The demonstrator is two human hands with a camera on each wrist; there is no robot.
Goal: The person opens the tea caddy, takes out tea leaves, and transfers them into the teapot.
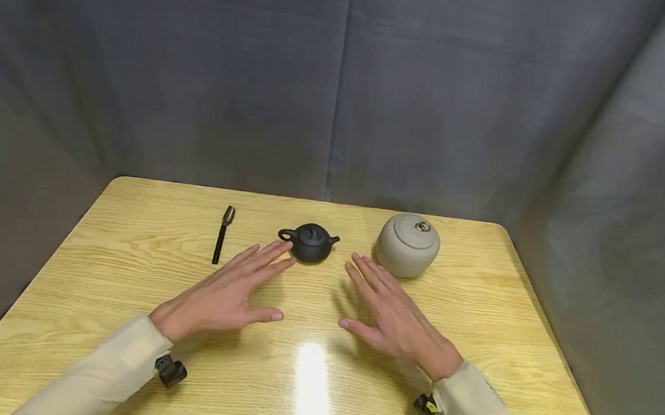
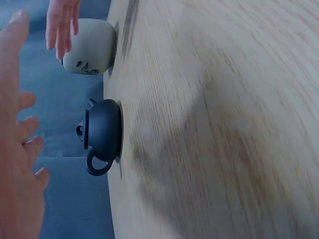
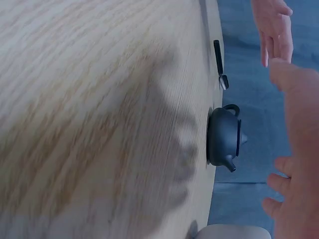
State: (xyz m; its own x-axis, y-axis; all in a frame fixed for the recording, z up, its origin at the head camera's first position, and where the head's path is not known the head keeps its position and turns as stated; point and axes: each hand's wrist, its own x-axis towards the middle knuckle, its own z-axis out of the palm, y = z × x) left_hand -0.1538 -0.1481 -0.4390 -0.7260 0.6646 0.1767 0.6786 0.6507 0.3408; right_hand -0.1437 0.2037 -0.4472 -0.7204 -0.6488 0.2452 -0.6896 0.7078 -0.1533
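My left hand hovers over the table with straight fingers and holds nothing; its fingertips overlap the handle side of a small black teapot in the head view. The teapot is upright with its lid on, handle to the left, spout to the right. My right hand also hangs empty above the wood, fingers extended. Just past its fingertips stands a grey-beige lidded jar with a metal ring on its lid. A black-handled scoop lies left of the teapot, its metal end pointing away from me.
All of it stands on a pale wooden table with rounded far corners. Dark grey curtains hang behind the table and along both sides. A bright light reflection lies on the wood between my forearms.
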